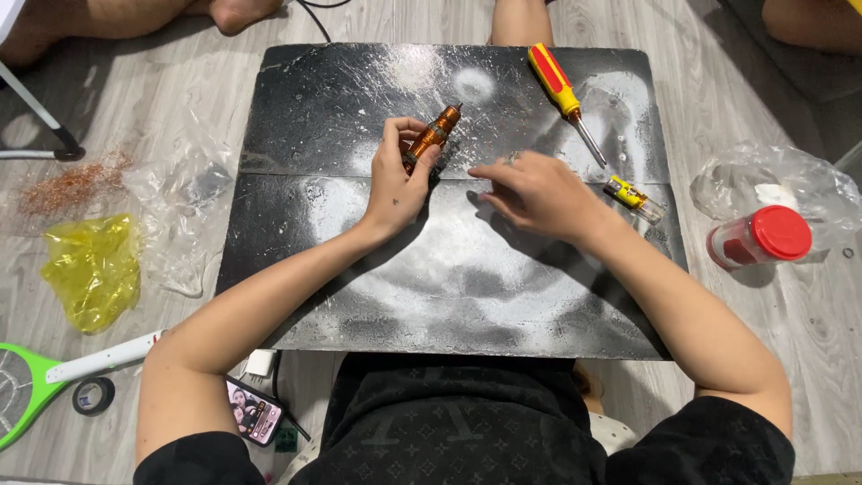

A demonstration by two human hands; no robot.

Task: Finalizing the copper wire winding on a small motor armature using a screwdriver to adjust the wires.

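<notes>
My left hand point(395, 180) grips a small orange-brown cylindrical tool point(432, 136), tilted with its dark tip pointing up and to the right over the black board point(449, 296). My right hand point(532, 193) lies on the board just to its right, fingers spread and stretched leftward, holding nothing that I can see. A red and yellow screwdriver point(560, 92) rests on the board beyond my right hand. A small yellow and clear part point(633, 198) sits on the board by my right wrist.
A red-capped jar point(761, 237) and a clear plastic bag point(781, 184) lie on the floor to the right. To the left are a yellow bag point(90, 269), another clear bag point(180, 216), copper shavings point(72, 184), a green racket point(36, 382), a tape roll point(93, 395) and a phone point(255, 413). Another person's legs point(135, 16) are at the far edge.
</notes>
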